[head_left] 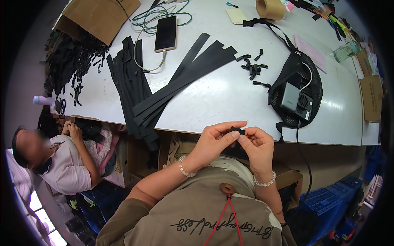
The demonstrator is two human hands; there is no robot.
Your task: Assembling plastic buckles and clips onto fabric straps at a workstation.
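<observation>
My left hand (214, 138) and my right hand (259, 148) meet in front of my body at the table's near edge. Both are closed, thumbs and fingers pinching a small piece of black strap (237, 130). Fingers cover most of it, so its full shape is hidden. Beyond my hands, long flat black strips (186, 80) lie fanned across the table. More black strips (127, 78) are piled to their left, some hanging over the near edge. A cluster of small black plastic clips (253, 70) rests farther back to the right.
A phone (166, 35) lies plugged into a cable on the white table (213, 106). On the right sits a black mesh bag (317, 88) with a grey device (290, 97). Cardboard box (100, 18) and black parts (67, 61) occupy the far left. A co-worker (69, 172) sits at left.
</observation>
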